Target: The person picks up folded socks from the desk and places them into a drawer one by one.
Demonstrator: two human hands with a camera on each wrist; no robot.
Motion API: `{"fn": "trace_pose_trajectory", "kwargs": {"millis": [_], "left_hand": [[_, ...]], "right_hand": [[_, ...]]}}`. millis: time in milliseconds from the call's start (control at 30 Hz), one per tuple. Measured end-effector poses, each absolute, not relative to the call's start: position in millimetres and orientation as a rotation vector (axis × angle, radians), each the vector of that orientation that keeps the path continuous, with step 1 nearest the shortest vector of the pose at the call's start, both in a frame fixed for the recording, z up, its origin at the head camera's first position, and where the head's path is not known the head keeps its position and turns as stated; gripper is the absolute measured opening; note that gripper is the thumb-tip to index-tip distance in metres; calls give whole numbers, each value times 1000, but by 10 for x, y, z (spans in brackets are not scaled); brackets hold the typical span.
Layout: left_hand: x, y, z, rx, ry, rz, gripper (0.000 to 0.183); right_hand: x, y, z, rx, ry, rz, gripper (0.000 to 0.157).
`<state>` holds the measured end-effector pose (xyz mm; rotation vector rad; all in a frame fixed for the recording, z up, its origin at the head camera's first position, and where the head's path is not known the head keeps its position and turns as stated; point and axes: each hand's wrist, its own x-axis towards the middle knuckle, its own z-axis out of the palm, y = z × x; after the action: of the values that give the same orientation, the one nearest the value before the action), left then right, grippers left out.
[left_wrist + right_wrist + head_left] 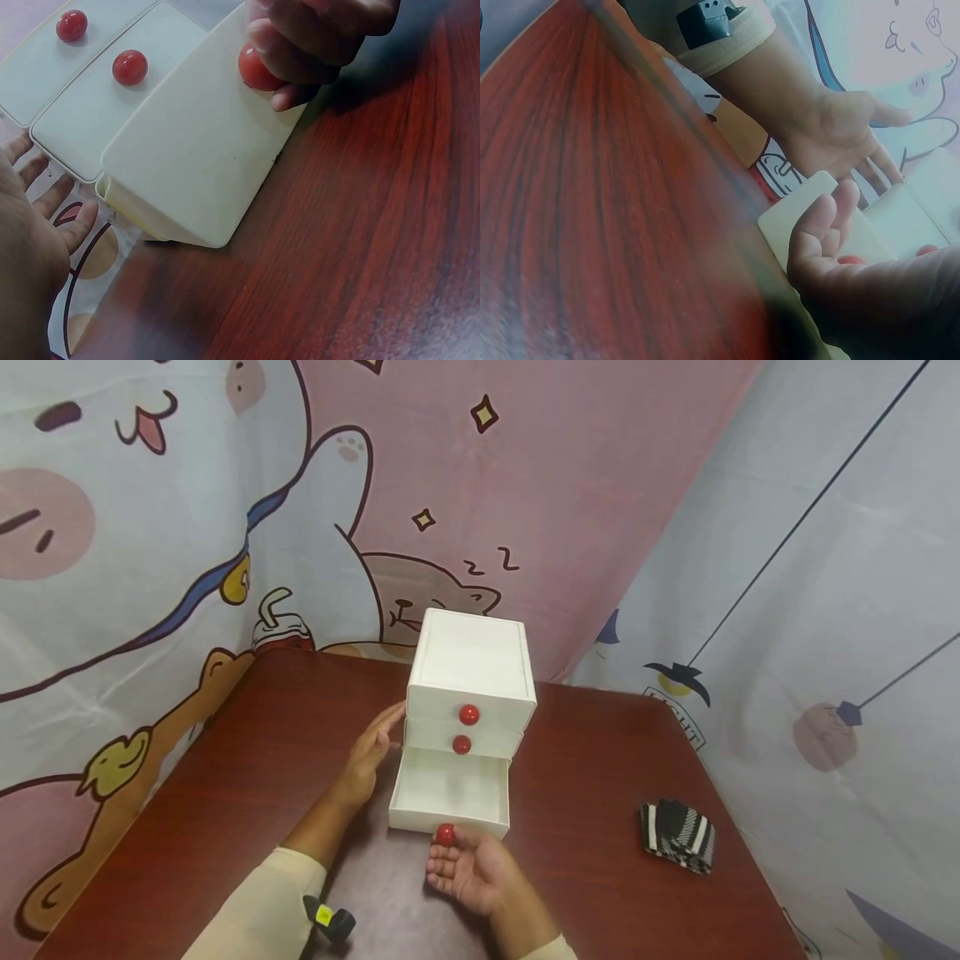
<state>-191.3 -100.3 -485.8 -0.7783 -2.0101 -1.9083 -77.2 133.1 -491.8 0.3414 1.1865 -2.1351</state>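
A white three-drawer box (471, 652) stands on the table, each drawer with a round red knob. The bottom drawer (450, 820) is pulled out, and its visible inside holds nothing. My right hand (480, 872) is palm up in front of it, its fingers and thumb pinching the lowest red knob (446, 835). In the left wrist view the curled fingers partly cover that knob (259, 69). My left hand (367, 760) rests its straight fingers against the left side of the box. Both upper drawers, with the top knob (468, 715) and middle knob (461, 745), are closed.
A folded black, grey and white striped cloth (677, 835) lies on the right of the reddish-brown table (600, 777). Printed cartoon curtains (562, 485) hang behind and beside the table. A black device with a yellow label (328, 918) is on my left sleeve.
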Motion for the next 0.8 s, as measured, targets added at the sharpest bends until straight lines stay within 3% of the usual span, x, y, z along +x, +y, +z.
{"fn": "trace_pose_trajectory", "kwargs": {"millis": [400,600,800], "left_hand": [[-1898,-990,-4852,-783,-2007,-1893,63],[-1894,-973,-4843,-790,-2023,-1901,61],[-1883,-985,-4831,-776,-2024,-1895,62]], "right_hand": [[-664,1352,-4935,347,1182,-2177,45],[-571,1576,-4889,342,1211,-2166,58],[-569,1857,-4854,354,1234,-2172,56]]}}
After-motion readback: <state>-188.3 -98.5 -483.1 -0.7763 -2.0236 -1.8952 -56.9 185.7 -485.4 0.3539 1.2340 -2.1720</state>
